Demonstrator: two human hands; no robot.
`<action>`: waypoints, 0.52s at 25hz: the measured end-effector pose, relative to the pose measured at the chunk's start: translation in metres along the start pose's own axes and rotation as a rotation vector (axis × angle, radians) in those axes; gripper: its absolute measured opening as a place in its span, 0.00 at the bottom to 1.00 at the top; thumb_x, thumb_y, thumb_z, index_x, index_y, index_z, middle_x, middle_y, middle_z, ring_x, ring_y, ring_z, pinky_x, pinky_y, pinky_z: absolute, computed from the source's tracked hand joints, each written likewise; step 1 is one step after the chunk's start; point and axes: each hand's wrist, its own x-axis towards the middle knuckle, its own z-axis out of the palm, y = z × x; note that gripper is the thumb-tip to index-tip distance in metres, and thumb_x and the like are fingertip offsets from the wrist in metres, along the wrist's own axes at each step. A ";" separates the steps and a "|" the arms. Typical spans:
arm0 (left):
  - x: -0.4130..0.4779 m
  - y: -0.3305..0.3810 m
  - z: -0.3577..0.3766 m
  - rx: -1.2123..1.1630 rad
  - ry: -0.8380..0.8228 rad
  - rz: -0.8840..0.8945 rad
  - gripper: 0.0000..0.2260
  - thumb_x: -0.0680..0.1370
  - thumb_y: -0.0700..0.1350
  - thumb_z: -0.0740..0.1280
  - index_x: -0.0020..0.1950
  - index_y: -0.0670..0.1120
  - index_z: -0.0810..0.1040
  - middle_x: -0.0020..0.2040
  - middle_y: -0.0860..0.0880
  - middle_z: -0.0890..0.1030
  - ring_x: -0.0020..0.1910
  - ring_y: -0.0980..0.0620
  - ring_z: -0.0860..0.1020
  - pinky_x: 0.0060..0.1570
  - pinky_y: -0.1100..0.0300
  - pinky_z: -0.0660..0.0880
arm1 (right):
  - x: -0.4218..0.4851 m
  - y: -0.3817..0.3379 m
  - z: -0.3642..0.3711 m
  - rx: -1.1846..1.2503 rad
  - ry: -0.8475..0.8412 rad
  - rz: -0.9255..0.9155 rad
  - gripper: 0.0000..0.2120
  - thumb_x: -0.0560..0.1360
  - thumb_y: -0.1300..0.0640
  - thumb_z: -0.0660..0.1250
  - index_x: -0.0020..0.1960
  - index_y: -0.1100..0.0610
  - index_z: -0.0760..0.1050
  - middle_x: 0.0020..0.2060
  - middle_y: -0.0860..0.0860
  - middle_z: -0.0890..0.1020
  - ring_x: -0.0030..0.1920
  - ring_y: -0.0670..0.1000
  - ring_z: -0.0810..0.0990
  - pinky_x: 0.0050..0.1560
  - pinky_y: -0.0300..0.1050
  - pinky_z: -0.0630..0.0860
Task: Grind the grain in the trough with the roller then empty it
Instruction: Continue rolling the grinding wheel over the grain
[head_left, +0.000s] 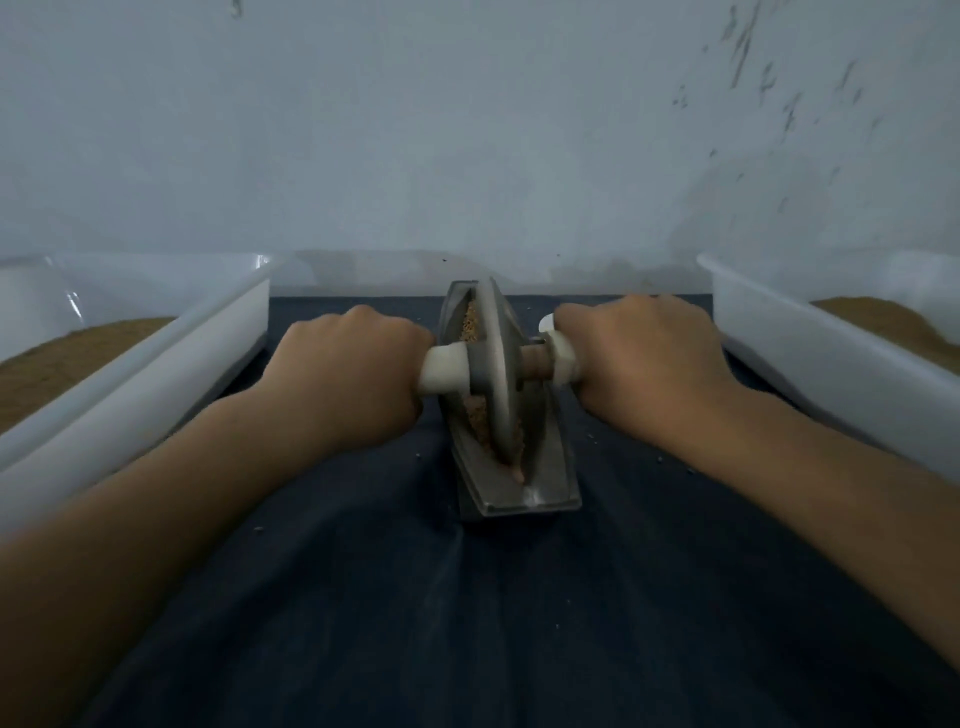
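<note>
Here we see a narrow metal trough (511, 467) lying lengthwise at the centre of the frame on a dark blue cloth (467, 623) that covers the bench. A grey disc-shaped roller (493, 374) stands upright in the trough's groove, its axle running left to right across the picture. Tan grain (480, 415) lies in the groove on both sides of the disc, with more showing at the far end and a little ground matter at the near tip.

Our left hand (343, 374), left of centre, has its fingers wrapped tight around the white handle (441, 369) on that side of the roller. Our right hand (639, 358), right of centre, is closed the same way on the opposite white handle (563, 356), the thumb end just showing above it.

At the left edge of the frame sits a white plastic bin (156, 358) holding brown grain; at the right edge a second white bin (831, 374) holds a similar brown heap. Both bins sit well apart from the trough. A few stray specks dot the cloth near the trough.
</note>
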 end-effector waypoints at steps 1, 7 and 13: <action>-0.007 -0.002 -0.007 0.011 -0.007 0.025 0.05 0.69 0.54 0.66 0.43 0.58 0.73 0.37 0.55 0.74 0.36 0.50 0.76 0.34 0.57 0.69 | -0.011 0.002 -0.009 -0.001 0.002 -0.002 0.06 0.65 0.54 0.66 0.40 0.48 0.69 0.26 0.44 0.67 0.24 0.49 0.63 0.26 0.38 0.51; 0.018 -0.014 -0.001 0.070 -0.077 -0.021 0.08 0.68 0.58 0.68 0.44 0.57 0.75 0.36 0.56 0.73 0.36 0.51 0.76 0.35 0.57 0.71 | -0.010 0.007 0.006 0.048 -0.024 0.036 0.14 0.62 0.55 0.74 0.36 0.48 0.68 0.24 0.42 0.60 0.22 0.46 0.58 0.27 0.35 0.51; 0.085 -0.030 0.042 0.010 -0.021 -0.165 0.11 0.72 0.54 0.70 0.52 0.53 0.80 0.37 0.52 0.71 0.36 0.48 0.73 0.35 0.55 0.69 | 0.078 0.004 0.062 0.025 -0.025 0.075 0.10 0.71 0.51 0.72 0.40 0.48 0.70 0.31 0.50 0.68 0.33 0.56 0.70 0.29 0.40 0.55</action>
